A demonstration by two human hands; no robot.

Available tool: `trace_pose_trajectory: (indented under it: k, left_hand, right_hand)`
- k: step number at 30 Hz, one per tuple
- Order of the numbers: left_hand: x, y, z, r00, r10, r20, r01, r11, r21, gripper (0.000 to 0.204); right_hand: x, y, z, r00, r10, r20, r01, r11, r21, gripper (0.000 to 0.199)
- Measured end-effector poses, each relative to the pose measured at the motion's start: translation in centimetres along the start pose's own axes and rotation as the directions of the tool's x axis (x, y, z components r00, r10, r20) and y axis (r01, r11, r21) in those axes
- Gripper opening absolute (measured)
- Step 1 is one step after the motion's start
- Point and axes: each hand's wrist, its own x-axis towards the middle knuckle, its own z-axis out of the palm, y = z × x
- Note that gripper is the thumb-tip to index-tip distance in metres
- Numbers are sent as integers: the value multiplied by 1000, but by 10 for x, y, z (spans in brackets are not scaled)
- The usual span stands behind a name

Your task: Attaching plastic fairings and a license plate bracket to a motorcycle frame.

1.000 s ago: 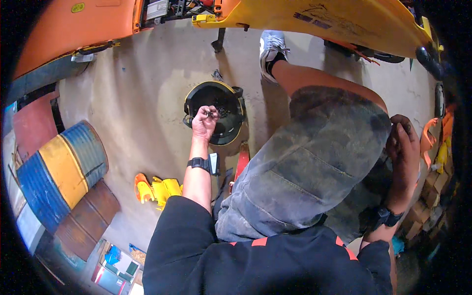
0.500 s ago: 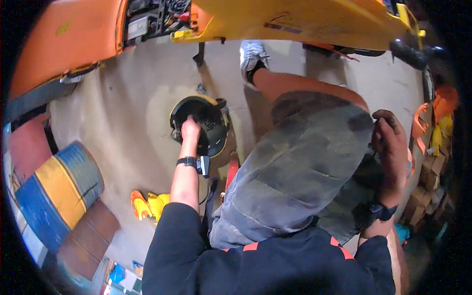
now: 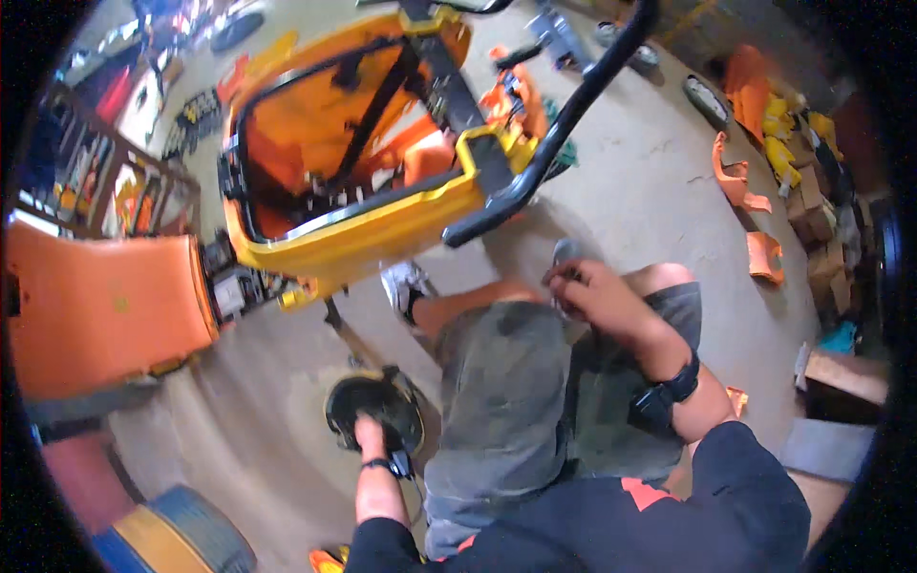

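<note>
My left hand [image 3: 369,435] reaches down into a round black bowl-like container [image 3: 401,406] with a yellowish rim, which looks like an upturned helmet on the floor. Small dark pieces seem to lie inside, too blurred to name. The fingers of that hand are hidden in the dark hollow. My right hand [image 3: 597,298] is in front of my knees with its fingers bent and drawn together. Whatever it pinches, if anything, cannot be made out. A strap with a small device circles each wrist.
An orange and yellow machine frame [image 3: 363,239] with a black bar [image 3: 573,124] stands ahead. At the left are an orange panel [image 3: 105,306] and a blue-and-yellow drum [image 3: 177,535]. Orange parts [image 3: 764,258] and cardboard boxes [image 3: 812,215] lie along the right.
The view has swung up and to the right, showing more of the machine. My right hand has come from beside the right knee to between the knees. My left hand stays in the container.
</note>
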Motion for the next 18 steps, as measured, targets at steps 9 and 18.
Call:
trace_pose_trajectory:
  k: [9,18]
  left_hand:
    - [26,7,40,999,-28,20,22,966,258,45]
    - [17,22,36,963,-149,-224,135,988,-77,58]
  right_hand:
    - [-7,11,-7,996,-63,-55,47,966,-253,42]
    - [-5,-2,3,990,-142,13,142,971,-194,33]
